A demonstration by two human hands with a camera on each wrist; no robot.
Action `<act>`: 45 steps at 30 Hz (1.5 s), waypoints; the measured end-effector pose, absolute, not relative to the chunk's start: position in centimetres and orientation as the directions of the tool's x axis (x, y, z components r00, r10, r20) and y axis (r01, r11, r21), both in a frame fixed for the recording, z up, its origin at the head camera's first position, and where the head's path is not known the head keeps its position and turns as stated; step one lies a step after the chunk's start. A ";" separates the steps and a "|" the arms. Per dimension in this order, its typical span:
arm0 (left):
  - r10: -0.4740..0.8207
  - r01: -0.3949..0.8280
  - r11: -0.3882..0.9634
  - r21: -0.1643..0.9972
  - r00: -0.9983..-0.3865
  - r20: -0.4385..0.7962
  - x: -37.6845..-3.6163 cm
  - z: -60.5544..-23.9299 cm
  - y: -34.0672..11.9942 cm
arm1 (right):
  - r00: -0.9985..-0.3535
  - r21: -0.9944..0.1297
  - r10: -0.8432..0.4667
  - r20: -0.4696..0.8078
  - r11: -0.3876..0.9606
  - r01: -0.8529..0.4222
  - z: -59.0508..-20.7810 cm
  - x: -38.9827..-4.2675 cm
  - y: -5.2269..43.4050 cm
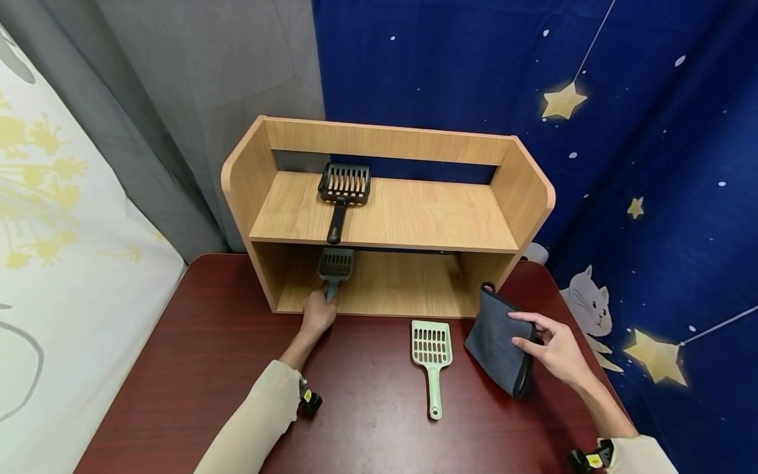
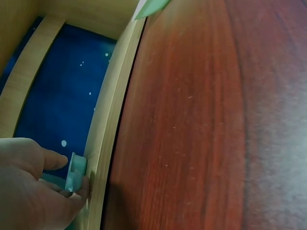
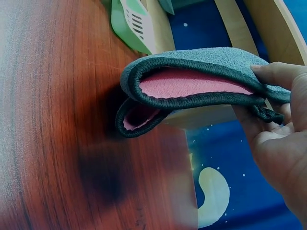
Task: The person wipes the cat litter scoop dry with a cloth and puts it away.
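Observation:
My left hand (image 1: 318,315) grips the handle of a dark grey-green slotted scoop (image 1: 335,264) whose head lies on the lower shelf of a wooden shelf unit (image 1: 387,217). In the left wrist view my fingers (image 2: 29,182) curl round the scoop's handle end (image 2: 76,171) at the shelf's front edge. A black scoop (image 1: 343,187) lies on the upper shelf. A light green scoop (image 1: 432,355) lies on the red-brown table (image 1: 367,408). My right hand (image 1: 553,349) pinches a folded grey cloth (image 1: 497,342), pink inside (image 3: 192,86), by its edge.
The shelf unit stands at the table's far edge against a grey curtain and a blue starry backdrop (image 1: 651,164). A white patterned sheet (image 1: 65,250) hangs at the left. Bare table shows in front of both hands.

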State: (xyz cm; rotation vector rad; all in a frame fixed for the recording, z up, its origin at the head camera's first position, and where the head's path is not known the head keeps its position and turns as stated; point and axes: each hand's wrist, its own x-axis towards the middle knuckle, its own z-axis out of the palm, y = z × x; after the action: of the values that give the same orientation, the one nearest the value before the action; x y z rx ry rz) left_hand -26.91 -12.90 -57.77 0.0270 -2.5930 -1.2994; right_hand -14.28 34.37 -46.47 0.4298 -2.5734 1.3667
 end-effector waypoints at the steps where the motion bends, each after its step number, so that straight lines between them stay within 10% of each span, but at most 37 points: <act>1: -0.118 0.092 0.611 0.786 -0.971 0.205 -27.0 -58.0 -12.9 | -0.939 -0.773 -0.159 0.304 0.535 -0.341 -46.7 -14.4 34.4; 12: -0.050 0.275 0.704 0.655 -0.900 0.432 -23.8 -57.4 -11.3 | -0.931 -0.763 -0.167 0.324 0.536 -0.361 -46.7 -14.2 34.0; 32: 0.166 0.169 0.658 0.734 -0.983 0.077 -14.8 -55.2 -0.4 | -0.932 -0.753 -0.162 0.325 0.553 -0.358 -46.9 -14.5 34.5; 45: 0.151 0.176 0.762 0.623 -0.984 0.094 -13.2 -56.1 4.7 | -0.933 -0.770 -0.165 0.321 0.529 -0.358 -46.6 -14.0 34.0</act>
State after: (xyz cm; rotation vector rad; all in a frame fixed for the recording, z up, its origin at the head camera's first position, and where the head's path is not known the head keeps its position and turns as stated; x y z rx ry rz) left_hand -13.21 4.71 -56.09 -0.2700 -2.9132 -1.0358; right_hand -14.03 34.03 -46.59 0.4444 -2.5586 1.3605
